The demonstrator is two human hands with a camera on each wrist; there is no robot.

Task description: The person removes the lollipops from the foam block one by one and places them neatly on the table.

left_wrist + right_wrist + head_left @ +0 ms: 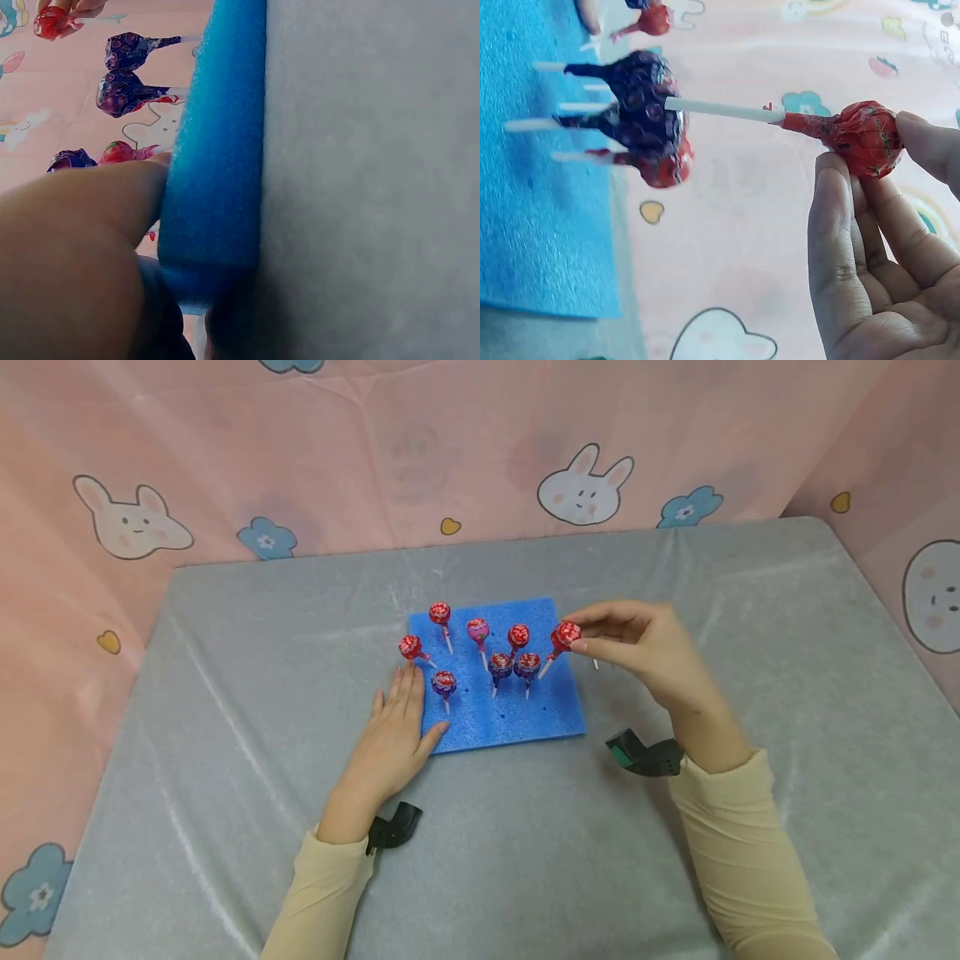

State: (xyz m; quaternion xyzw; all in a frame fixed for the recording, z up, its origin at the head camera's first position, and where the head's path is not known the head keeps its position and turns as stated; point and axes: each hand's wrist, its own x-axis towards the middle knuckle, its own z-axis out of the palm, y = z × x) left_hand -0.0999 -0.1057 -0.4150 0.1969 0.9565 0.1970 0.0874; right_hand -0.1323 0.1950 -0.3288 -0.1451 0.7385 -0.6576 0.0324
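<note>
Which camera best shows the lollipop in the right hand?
The right wrist view: the red lollipop appears largest there, its white stick plainly visible. The head view shows it smaller, in the right hand; the left wrist view, small near the upper-left corner.

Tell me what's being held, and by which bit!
The fingers of the right hand pinch a red lollipop by its wrapped candy end, not its white stick. The left hand holds nothing; it rests against the blue foam.
</note>
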